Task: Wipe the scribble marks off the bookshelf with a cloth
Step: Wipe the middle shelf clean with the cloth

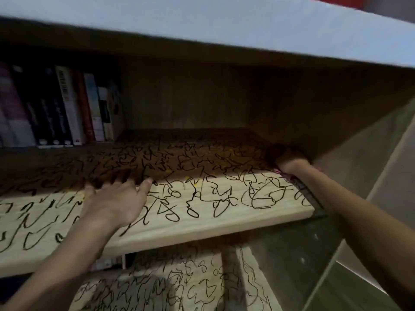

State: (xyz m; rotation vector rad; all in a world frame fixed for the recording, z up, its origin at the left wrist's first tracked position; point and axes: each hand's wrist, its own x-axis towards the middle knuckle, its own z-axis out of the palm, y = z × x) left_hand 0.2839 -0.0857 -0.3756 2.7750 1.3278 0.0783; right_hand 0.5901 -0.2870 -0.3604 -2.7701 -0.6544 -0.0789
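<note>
Pale matt wood-grain shelf (202, 223); glossy book spines (67, 104).

head: worn camera | faces forward and down into the bookshelf (202, 232) | near, wide-angle | only view

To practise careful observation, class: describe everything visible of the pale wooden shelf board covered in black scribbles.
The pale wood-grain shelf board is flat and thick-edged, its rear half in shadow. Looping black scribble marks cover its top. The left hand rests flat on it, fingers spread; the right hand grips a pinkish cloth at its far right corner. A row of upright books stands at its back left.
</note>
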